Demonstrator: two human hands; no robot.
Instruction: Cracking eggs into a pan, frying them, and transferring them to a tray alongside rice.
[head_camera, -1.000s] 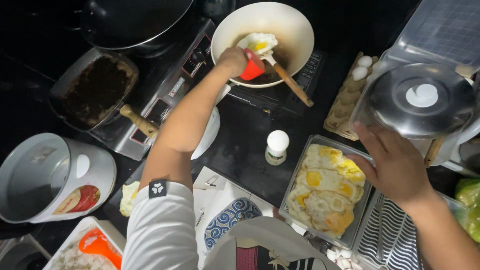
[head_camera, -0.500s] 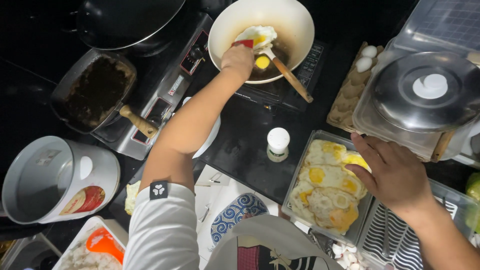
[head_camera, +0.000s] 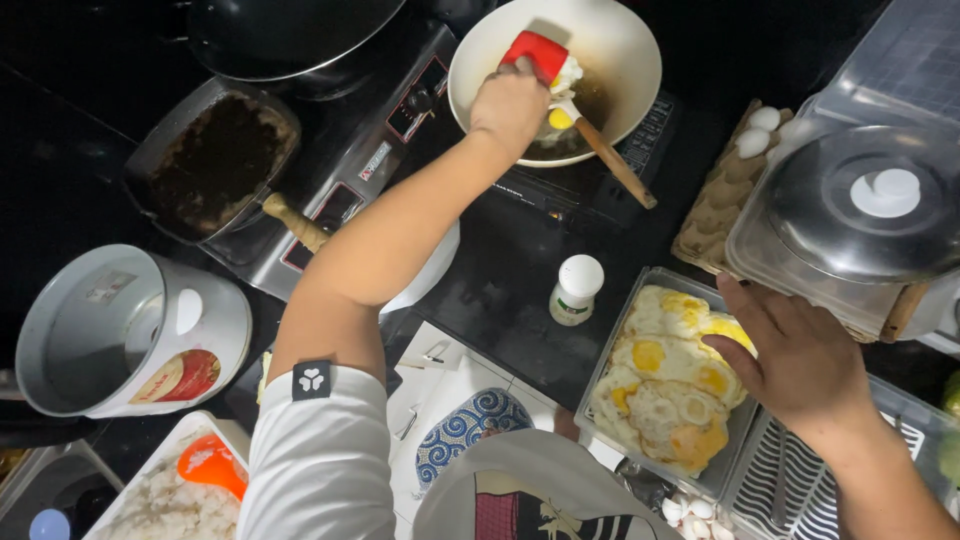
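Note:
My left hand (head_camera: 510, 100) reaches over a white pan (head_camera: 625, 40) on the stove and grips a red spatula (head_camera: 535, 52). The spatula's blade is tilted up with egg white (head_camera: 568, 75) clinging to it, and a yellow yolk (head_camera: 560, 118) lies just below in dark oil. The pan's wooden handle (head_camera: 622, 168) points down to the right. My right hand (head_camera: 800, 350) rests with spread fingers on the right edge of a metal tray (head_camera: 600, 372) that holds several fried eggs (head_camera: 670, 385). It holds nothing.
An egg carton (head_camera: 745, 150) and a glass-lidded pot (head_camera: 870, 200) stand at the right. A small white bottle (head_camera: 577, 290) sits beside the tray. At the left are a dark rectangular pan (head_camera: 215, 165), a black wok (head_camera: 290, 30), a grey cooker pot (head_camera: 100, 330) and a rice tub (head_camera: 170, 500).
My left hand has turned the red spatula from the right of my fist to above it, lifting egg white off the pan. My right hand stays at the tray's edge.

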